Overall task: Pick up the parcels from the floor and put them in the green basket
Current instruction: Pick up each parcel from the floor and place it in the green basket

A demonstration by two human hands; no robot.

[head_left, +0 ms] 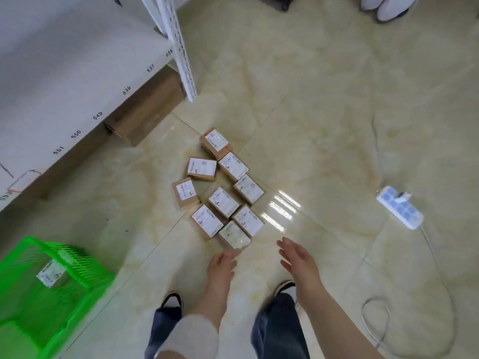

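Note:
Several small brown parcels (223, 202) with white labels lie clustered on the tiled floor in the middle of the view. The nearest parcel (234, 234) is just beyond my fingertips. My left hand (220, 264) hovers right below it with fingers loosely curled and nothing in it. To the parcel's right, my right hand (298, 260) is spread open and holds nothing. At the lower left stands the green basket (85, 268), with one labelled parcel (53, 273) inside it.
A white metal shelf (77, 73) with numbered tags fills the upper left, with cardboard boxes (147, 110) beneath. A white power strip (399, 207) and its cable lie on the floor at right. Another person's white shoes (386, 6) are at the top right. My own feet stand below my hands.

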